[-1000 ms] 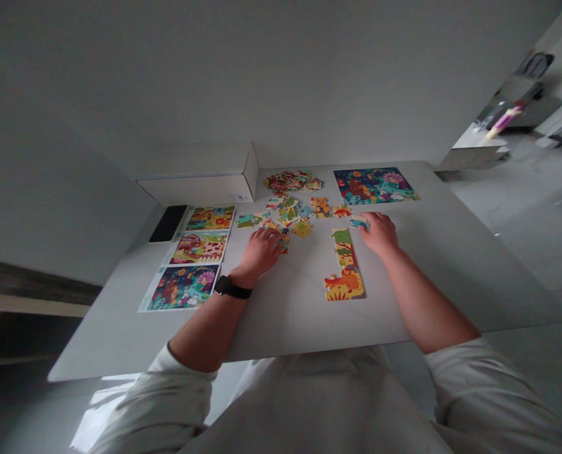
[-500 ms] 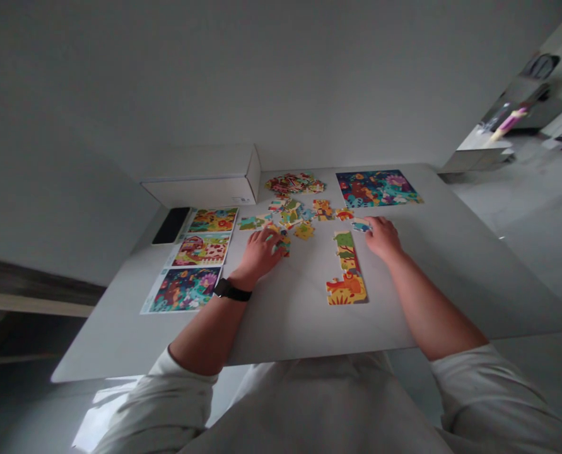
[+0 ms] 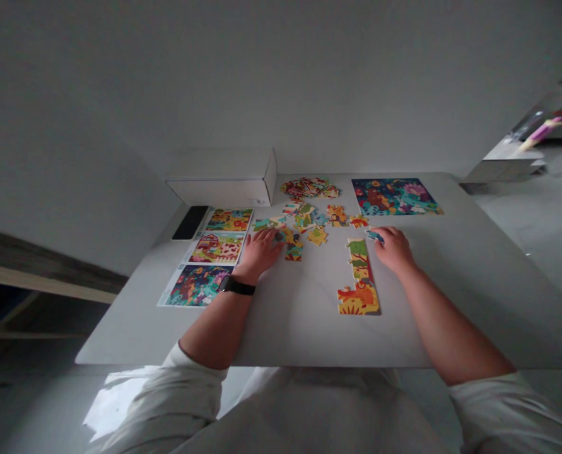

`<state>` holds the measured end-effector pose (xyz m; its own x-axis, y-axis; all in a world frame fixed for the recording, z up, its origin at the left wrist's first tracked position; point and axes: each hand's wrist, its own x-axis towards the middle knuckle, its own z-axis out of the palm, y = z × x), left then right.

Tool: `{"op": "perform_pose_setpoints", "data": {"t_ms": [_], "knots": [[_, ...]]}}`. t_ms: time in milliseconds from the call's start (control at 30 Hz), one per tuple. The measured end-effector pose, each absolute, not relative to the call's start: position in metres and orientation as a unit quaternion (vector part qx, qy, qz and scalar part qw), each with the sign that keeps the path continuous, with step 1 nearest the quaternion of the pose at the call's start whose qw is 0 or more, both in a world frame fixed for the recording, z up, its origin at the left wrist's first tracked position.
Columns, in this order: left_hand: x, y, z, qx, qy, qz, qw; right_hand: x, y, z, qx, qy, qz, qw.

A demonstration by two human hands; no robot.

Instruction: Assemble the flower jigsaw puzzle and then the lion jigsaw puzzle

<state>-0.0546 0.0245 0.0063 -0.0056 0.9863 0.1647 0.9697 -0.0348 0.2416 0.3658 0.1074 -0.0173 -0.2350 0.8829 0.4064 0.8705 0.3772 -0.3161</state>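
Note:
My left hand (image 3: 260, 251), with a black watch on its wrist, rests on the white table (image 3: 474, 284), its fingertips touching loose puzzle pieces (image 3: 304, 221) near a small joined pair (image 3: 294, 251). My right hand (image 3: 394, 247) lies beside the top of a joined strip of pieces (image 3: 359, 277) showing a tree and a lion. Its fingers pinch a blue piece (image 3: 374, 236). A heap of unsorted pieces (image 3: 309, 187) lies farther back.
A finished puzzle (image 3: 394, 197) lies at the back right. Three picture cards (image 3: 214, 247) line the left side, beside a black phone (image 3: 190, 222). A white box (image 3: 224, 176) stands at the back against the wall. A shelf is at far right.
The view has shifted, so everything sits further right in the frame. My left hand has slid slightly left off the small joined pair. My right hand stays on the blue piece.

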Motion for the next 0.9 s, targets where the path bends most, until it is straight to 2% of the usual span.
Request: {"op": "perform_pose_setpoints", "data": {"t_ms": [533,900], "knots": [[-0.057,0.031,0.004,0.725,0.665,0.178,0.031,0.354,0.097,-0.014,-0.489,-0.821,0.049,0.290],[-0.136,0.057,0.035,0.638,0.762,0.107,-0.008,0.349,0.095,-0.018,-0.439,-0.840,0.058,0.312]]}}
